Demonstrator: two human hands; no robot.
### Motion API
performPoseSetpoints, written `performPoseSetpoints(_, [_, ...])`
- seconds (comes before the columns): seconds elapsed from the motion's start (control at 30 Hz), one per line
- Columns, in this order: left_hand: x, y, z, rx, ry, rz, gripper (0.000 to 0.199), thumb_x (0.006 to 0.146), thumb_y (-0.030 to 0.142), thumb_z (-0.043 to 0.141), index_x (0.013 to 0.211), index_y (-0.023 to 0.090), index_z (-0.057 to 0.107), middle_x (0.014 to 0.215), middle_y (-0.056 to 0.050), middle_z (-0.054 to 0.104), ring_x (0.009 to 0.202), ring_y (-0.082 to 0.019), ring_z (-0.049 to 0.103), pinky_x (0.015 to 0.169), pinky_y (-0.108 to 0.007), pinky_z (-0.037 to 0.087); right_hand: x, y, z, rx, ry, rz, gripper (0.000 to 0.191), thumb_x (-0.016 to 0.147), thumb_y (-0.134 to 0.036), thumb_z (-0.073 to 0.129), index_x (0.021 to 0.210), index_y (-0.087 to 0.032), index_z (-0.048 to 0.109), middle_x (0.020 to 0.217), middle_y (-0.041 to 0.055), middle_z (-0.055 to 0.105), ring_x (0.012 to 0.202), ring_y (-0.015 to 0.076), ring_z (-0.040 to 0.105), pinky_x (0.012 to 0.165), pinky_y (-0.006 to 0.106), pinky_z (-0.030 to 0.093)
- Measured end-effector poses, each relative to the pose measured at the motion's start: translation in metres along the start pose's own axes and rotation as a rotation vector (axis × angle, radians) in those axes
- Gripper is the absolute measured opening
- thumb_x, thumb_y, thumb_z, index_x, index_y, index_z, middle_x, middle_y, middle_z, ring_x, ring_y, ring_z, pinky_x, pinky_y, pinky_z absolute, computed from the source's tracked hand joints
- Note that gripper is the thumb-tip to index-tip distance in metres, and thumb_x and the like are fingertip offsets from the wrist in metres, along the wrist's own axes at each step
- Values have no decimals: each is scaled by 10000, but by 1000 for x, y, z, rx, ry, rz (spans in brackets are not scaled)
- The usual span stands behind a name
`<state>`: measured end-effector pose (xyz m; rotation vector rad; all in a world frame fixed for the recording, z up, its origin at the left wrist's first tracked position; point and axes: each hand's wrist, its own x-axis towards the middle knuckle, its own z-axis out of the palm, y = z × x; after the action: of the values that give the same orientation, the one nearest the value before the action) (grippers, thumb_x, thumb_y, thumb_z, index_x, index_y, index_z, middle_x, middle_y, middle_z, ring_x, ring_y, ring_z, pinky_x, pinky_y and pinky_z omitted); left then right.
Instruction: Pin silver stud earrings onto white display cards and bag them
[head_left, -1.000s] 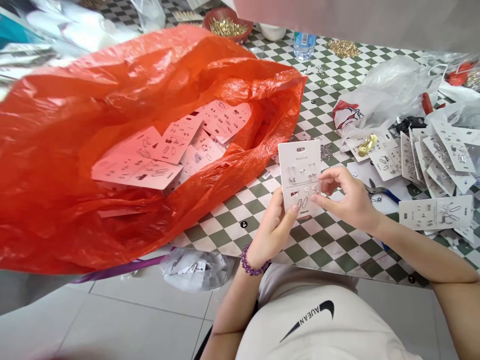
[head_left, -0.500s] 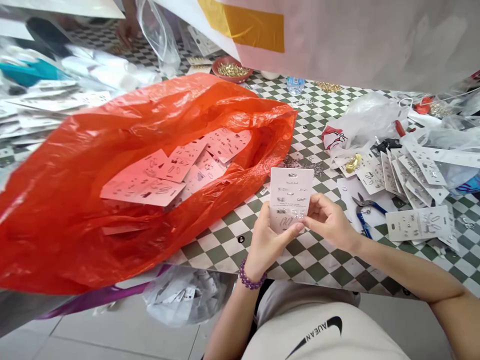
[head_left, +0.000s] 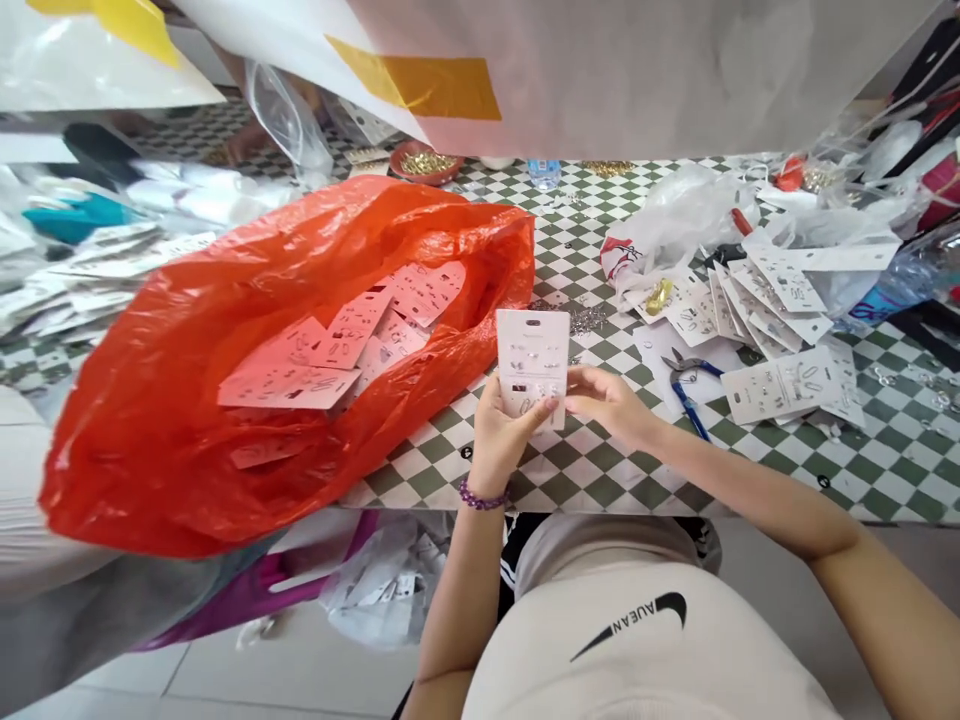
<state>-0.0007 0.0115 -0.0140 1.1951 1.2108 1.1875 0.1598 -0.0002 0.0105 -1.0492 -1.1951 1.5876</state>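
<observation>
An earring card (head_left: pixel 533 350) with several small pieces on it stands upright near the table's front edge. My left hand (head_left: pixel 504 425) grips its lower left part, thumb across the front. At the card's lower right edge is my right hand (head_left: pixel 606 405), its fingers pinched together; whatever lies between the fingertips is too small to make out. To the left lies an open red plastic bag (head_left: pixel 187 380) with several similar cards (head_left: pixel 289 375) inside. Blue-handled pliers (head_left: pixel 686 390) rest on white paper right of my hands.
More cards (head_left: pixel 780 385) and clear plastic bags (head_left: pixel 690 215) lie on the right. Behind are a red dish (head_left: pixel 426 165) of gold pieces and small silver pieces (head_left: pixel 587 319). Stacked cards (head_left: pixel 97 270) fill the far left. A white sheet (head_left: pixel 600 80) hangs overhead.
The view has shifted, so the table things appear further left and the right side shows more. My hands hold nearly the same pose at the card.
</observation>
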Motion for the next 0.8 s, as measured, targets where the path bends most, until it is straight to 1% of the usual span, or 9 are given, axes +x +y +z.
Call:
performPoseSetpoints(0.1, [4, -3, 0, -100, 121, 34, 529, 595, 364, 810, 1022, 163, 571, 1026, -77, 666, 916, -199, 642, 821, -317, 516, 7, 7, -2, -20, 34, -7, 269, 785, -182, 551, 1053, -177, 570, 1037, 56, 640, 837, 122, 648, 817, 312, 569])
performPoseSetpoints(0.2, [4, -3, -2, -205, 222, 76, 497, 582, 342, 823, 980, 181, 574, 958, -38, 669, 832, -145, 642, 778, -257, 516, 8, 19, -2, -96, 64, -5, 219, 807, -180, 534, 1022, -178, 575, 975, 45, 630, 742, 105, 626, 752, 296, 566])
performPoseSetpoints(0.27, [1, -1, -6, -239, 254, 93, 472, 571, 316, 835, 951, 197, 582, 927, -14, 670, 801, -121, 637, 755, -226, 515, 6, 26, -3, -169, 70, 0, 203, 809, -160, 527, 1005, -177, 578, 920, 37, 628, 703, 104, 604, 704, 285, 552])
performPoseSetpoints(0.33, [0, 5, -12, -233, 238, 85, 461, 567, 321, 838, 937, 205, 588, 915, -9, 675, 793, -124, 642, 734, -221, 525, 4, 30, -4, -242, 55, 0, 188, 811, -150, 527, 988, -176, 587, 889, 34, 628, 697, 110, 590, 681, 281, 536])
performPoseSetpoints(0.43, [8, 20, -20, -133, 122, 15, 485, 582, 318, 830, 992, 204, 596, 957, -36, 690, 844, -160, 662, 729, -240, 551, 2, 27, -4, -333, 26, -17, 153, 819, -145, 520, 943, -175, 604, 902, 45, 629, 765, 133, 592, 708, 291, 522])
performPoseSetpoints(0.57, [44, 34, -14, 33, -81, -12, 504, 540, 246, 846, 982, 195, 611, 955, -48, 707, 835, -188, 674, 696, -266, 575, -2, 25, -2, -413, 1, -76, 149, 827, -157, 512, 937, -186, 608, 903, 50, 624, 747, 141, 589, 694, 297, 518])
performPoseSetpoints(0.67, [73, 27, 0, -6, -349, -60, 432, 508, 259, 849, 867, 199, 616, 820, -38, 712, 699, -189, 661, 604, -296, 570, -6, 31, 0, -503, -2, -165, 160, 826, -160, 493, 939, -189, 603, 902, 59, 637, 735, 147, 603, 695, 297, 534])
performPoseSetpoints(0.73, [84, 16, 2, -51, -534, -169, 387, 479, 285, 858, 752, 201, 598, 676, -11, 676, 559, -159, 602, 517, -286, 530, -8, 35, 1, -565, 5, -228, 170, 831, -175, 480, 941, -183, 610, 905, 79, 653, 781, 169, 622, 730, 311, 547])
performPoseSetpoints(0.8, [88, 3, -4, -23, -631, -312, 400, 452, 334, 869, 695, 207, 578, 560, 21, 604, 457, -124, 514, 440, -261, 457, -12, 38, 1, -593, 44, -341, 189, 837, -187, 461, 940, -174, 620, 887, 95, 663, 811, 183, 635, 750, 310, 556])
